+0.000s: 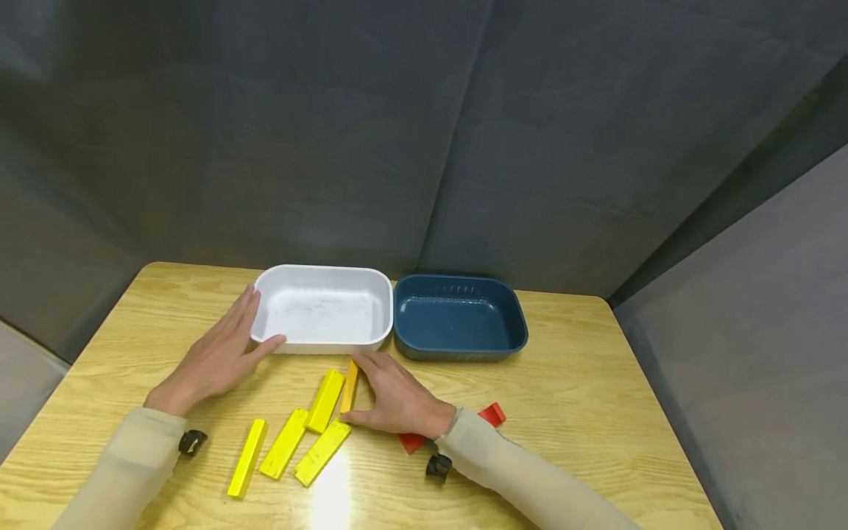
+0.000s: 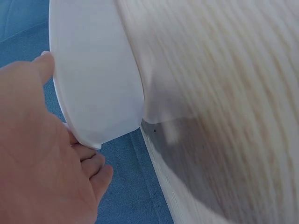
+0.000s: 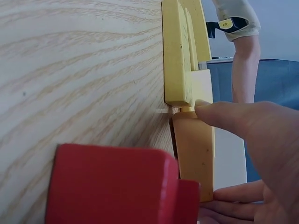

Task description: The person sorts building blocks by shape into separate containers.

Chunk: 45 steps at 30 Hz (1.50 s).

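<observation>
Right hand (image 1: pixel 397 397): thumb at one end of an orange block (image 1: pixel 350 386), fingers at the other, gripping it lengthwise; the span presumably suits because the yellow neighbour crowds one long side. Block located just in front of the white tray (image 1: pixel 331 347), toward its right end; whether it is clear of the wood cannot be told. Left hand (image 1: pixel 218 357): fingers spread wide and extended along the tray's left wall, thumb on its front rim, probably to keep it from sliding. White tray: bare inside. Yellow blocks (image 1: pixel 324 401), four: lying in front of the tray, three grouped close, one apart to the left, all apparently within easy reach. Red pieces (image 1: pixel 492 414): farther out in front of the tray's right, partly hidden by the right sleeve (image 1: pixel 490 449); count uncertain. Blue tray (image 1: pixel 460 355): immediately right of the white tray, long sides roughly aligned, likely for equal access.
</observation>
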Motion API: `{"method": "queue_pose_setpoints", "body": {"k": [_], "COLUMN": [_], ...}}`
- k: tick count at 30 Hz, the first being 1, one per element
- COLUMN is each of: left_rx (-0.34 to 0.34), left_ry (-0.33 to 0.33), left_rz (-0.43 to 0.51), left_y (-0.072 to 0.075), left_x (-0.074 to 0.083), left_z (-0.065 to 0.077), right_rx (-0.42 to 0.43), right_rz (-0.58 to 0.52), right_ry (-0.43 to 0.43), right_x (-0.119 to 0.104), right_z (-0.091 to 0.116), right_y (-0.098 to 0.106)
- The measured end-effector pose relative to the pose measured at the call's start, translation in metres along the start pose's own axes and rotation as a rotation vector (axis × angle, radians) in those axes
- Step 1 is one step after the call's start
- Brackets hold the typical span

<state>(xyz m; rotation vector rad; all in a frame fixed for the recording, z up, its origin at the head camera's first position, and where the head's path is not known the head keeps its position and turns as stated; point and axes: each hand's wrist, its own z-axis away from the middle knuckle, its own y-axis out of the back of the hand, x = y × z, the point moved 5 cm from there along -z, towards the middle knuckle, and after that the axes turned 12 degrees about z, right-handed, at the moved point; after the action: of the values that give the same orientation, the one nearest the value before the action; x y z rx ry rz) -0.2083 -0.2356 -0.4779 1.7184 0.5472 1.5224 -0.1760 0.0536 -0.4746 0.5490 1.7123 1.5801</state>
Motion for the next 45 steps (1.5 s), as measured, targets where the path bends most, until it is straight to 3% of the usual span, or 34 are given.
{"method": "queue_pose_setpoints", "body": {"k": [7,18,25,36,41,45], "left_rx": [-0.004,-0.009,-0.010,-0.003,0.000,-0.001], "left_ry": [0.006,0.014,0.017,0.008,0.012,0.013], "left_rz": [0.009,0.006,0.010,0.011,0.012,0.012], "left_y": [-0.001,0.001,0.001,0.000,0.000,-0.001], "left_x": [0.000,0.000,0.001,-0.001,-0.002,-0.002], "left_z": [0.002,0.001,0.001,0.000,0.000,0.000], "right_rx": [0.018,0.115,0.149,0.183,0.223,0.228], "right_rz": [0.005,0.007,-0.045,-0.062,-0.065,-0.079], "right_ry": [0.009,0.053,0.073,0.101,0.136,0.114], "right_x": [0.001,0.000,0.002,-0.001,0.000,0.007], "right_z": [0.003,0.005,0.005,0.007,0.000,-0.007], "right_y": [0.000,0.007,0.013,0.035,0.047,0.057]}}
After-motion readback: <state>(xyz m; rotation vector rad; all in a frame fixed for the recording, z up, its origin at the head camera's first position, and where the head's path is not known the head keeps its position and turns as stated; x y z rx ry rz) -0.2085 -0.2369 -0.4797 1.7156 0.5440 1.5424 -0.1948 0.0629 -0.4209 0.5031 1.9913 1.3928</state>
